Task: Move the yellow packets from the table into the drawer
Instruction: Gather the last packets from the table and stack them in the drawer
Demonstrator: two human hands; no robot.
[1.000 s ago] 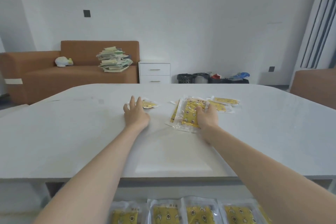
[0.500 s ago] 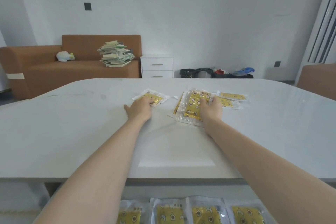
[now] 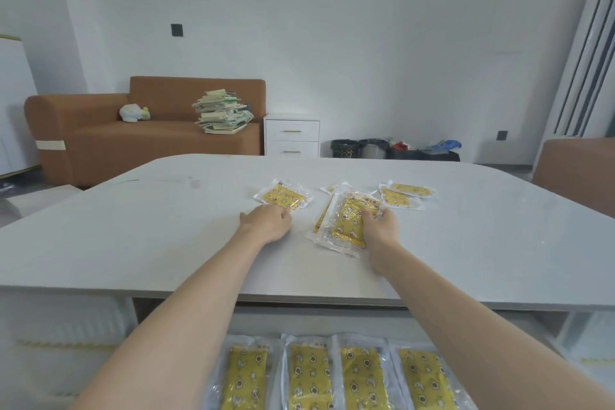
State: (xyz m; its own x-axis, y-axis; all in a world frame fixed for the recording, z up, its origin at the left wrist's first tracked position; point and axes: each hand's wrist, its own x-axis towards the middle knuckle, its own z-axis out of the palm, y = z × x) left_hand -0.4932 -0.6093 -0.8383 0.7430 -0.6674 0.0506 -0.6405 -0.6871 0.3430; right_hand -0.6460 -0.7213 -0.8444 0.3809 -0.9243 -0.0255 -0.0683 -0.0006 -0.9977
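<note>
Yellow packets (image 3: 346,226), right hand (image 3: 382,230) gripping

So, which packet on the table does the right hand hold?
The top packet of the middle pile: only its right edge is in the right hand.

The right hand (image 3: 379,226) grips a stack of yellow packets (image 3: 347,221) on the table (image 3: 149,226). The left hand (image 3: 268,221), fingers curled, is at the near edge of a single packet (image 3: 283,196). Four packets (image 3: 309,373) lie in the drawer (image 3: 332,323).
</note>
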